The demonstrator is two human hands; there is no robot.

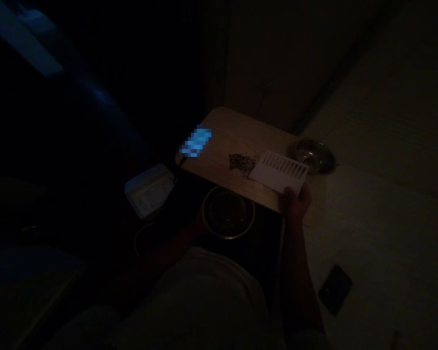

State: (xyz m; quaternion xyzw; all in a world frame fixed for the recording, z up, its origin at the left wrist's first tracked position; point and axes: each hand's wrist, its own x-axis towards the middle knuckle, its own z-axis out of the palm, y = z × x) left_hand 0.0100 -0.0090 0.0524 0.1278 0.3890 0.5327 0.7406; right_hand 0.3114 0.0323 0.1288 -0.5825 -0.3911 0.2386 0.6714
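The room is very dark. Nearest is the person's pale shirt (pixel 204 296), and just ahead of it sits a round bowl (pixel 228 212) with a shiny metal rim. Taking the bowl as the clock's centre, a dark flat device (pixel 335 289) lies on the pale floor at 4 o'clock, well apart. The left hand (pixel 200 219) is at the bowl's 9 o'clock side, against the rim; shadow swallows its fingers, so I cannot tell how they close. A thin white cable (pixel 135 238) curves between 8 and 9 o'clock.

At 3 o'clock the right hand (pixel 297 200) is clamped on the near right corner of a white slotted piece (pixel 277 172), thumb on top. The slots run in a row along its far edge. It lies over the wooden tabletop (pixel 222 121), whose near edge is just past the bowl; whether it touches the wood is unclear. A pale tray (pixel 149 192) sits between 9 and 10 o'clock, off the tabletop.

On the wood, around 12 o'clock, a scattered heap of dark bits (pixel 241 163) reaches the white piece's left edge. A second bowl (pixel 314 156) stands at 2 o'clock by the tabletop's right edge. At 11 o'clock a lit blue screen (pixel 196 141) glows near the left end.
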